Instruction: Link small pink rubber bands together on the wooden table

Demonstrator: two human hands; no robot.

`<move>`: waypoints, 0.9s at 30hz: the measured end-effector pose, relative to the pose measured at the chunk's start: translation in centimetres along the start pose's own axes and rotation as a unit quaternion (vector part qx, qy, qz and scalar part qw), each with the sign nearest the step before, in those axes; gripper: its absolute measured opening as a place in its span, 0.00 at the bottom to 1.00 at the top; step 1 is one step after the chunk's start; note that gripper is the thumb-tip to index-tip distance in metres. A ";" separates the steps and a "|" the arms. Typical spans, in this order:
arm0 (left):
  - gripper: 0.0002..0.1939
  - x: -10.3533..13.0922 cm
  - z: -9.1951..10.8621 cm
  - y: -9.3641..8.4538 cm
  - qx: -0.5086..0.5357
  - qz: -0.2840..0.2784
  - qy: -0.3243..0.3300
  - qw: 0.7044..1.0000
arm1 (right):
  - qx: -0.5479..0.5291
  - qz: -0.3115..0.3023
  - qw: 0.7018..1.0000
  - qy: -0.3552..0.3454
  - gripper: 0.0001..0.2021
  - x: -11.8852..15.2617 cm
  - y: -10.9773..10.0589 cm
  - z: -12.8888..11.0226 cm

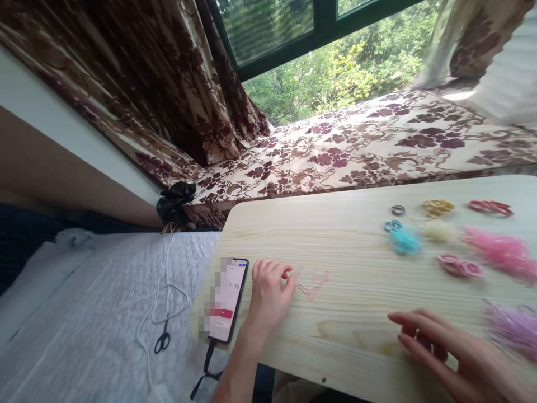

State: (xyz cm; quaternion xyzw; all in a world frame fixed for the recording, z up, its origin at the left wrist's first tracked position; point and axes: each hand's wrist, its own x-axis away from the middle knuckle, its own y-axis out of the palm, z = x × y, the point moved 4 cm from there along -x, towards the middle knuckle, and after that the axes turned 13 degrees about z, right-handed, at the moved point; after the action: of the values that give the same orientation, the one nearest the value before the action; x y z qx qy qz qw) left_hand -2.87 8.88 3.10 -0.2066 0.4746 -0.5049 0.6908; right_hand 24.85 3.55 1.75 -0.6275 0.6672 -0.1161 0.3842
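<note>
My left hand (272, 288) rests on the wooden table beside the phone, fingers loosely bent and the thumb apart from them; nothing shows in it. Just right of its fingertips lie a few thin pale pink elastic bands (312, 284). My right hand (444, 347) hovers over or rests on the table at the lower right, a gap between thumb and forefinger and nothing visible between them; its other fingers are partly hidden. Close to it are a lilac pile of bands (514, 327) and some mauve-pink rings (459, 266).
Farther back on the table (302, 229) lie a bright pink pile (501, 252), a turquoise pile (405, 240), yellow rings (438, 207) and red rings (490, 207). A phone (229, 302) with a cable lies at the left edge. Scissors (163, 341) lie on the bed.
</note>
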 end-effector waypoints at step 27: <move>0.09 -1.9 1.7 2.1 -0.153 -0.070 0.044 0.985 | 0.043 -0.104 0.992 -0.059 0.13 -0.6 3.1 1.7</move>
State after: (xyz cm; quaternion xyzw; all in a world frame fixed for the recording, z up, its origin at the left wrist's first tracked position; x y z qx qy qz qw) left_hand -0.38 11.15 3.15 -0.3197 0.5608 -0.4818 0.5926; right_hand 23.61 5.21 -1.10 -0.6822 0.5691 -0.1466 0.4351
